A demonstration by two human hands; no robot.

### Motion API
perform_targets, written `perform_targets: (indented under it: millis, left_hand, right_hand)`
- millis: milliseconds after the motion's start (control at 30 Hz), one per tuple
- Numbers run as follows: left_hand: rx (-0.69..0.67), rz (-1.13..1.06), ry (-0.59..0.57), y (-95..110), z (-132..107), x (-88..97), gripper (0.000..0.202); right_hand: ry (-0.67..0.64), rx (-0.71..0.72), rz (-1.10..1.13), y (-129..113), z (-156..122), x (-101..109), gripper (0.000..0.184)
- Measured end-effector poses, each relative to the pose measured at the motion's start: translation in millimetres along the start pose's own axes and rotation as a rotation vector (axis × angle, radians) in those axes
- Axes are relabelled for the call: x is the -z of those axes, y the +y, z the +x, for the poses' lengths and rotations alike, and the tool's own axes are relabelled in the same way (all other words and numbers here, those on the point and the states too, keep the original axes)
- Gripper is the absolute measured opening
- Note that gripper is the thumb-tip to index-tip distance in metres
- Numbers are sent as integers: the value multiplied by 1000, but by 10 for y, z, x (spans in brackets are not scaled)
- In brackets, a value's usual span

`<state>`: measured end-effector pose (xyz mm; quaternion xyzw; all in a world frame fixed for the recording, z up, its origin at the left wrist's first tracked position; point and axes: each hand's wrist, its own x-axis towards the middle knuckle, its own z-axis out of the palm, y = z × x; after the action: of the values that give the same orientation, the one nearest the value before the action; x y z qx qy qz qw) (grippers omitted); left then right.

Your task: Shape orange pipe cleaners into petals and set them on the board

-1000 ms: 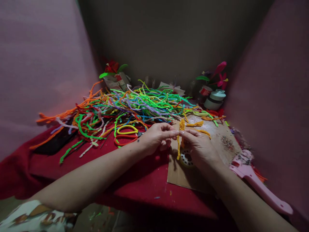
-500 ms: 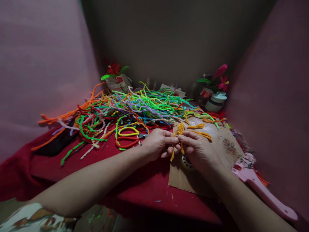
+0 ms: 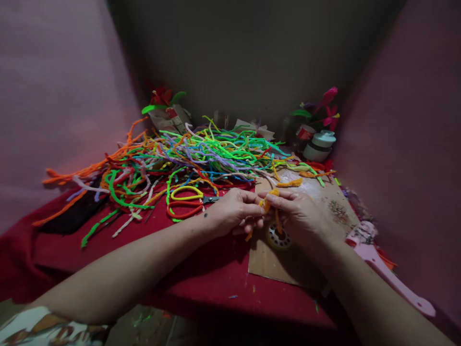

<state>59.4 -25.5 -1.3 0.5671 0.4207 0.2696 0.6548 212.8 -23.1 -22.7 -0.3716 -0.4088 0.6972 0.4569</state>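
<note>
My left hand (image 3: 233,211) and my right hand (image 3: 300,214) meet over the near edge of a cardboard sheet (image 3: 273,262), both pinching an orange pipe cleaner (image 3: 268,202) bent between the fingertips. Its loose ends hang down below my fingers. A roll of tape (image 3: 279,238) lies on the cardboard just under my right hand. More orange pieces (image 3: 290,183) lie on the cardboard beyond my hands.
A big heap of coloured pipe cleaners (image 3: 187,156) covers the red cloth (image 3: 201,274) at the back and left. Scissors with yellow and red handles (image 3: 185,202) lie left of my left hand. A pink glue gun (image 3: 385,274) lies right. A white jar (image 3: 320,145) and pipe-cleaner flowers (image 3: 329,108) stand behind.
My hands have drawn closer together and folded the orange pipe cleaner tighter; less of it hangs below my fingers than a second ago.
</note>
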Motion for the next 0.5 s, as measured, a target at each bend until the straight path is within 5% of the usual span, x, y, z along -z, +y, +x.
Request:
perform_targets:
  millis: [500]
  left_hand:
    - [-11, 45, 104, 20, -22, -91, 16]
  right_hand:
    - [-37, 47, -237, -8, -51, -42, 8]
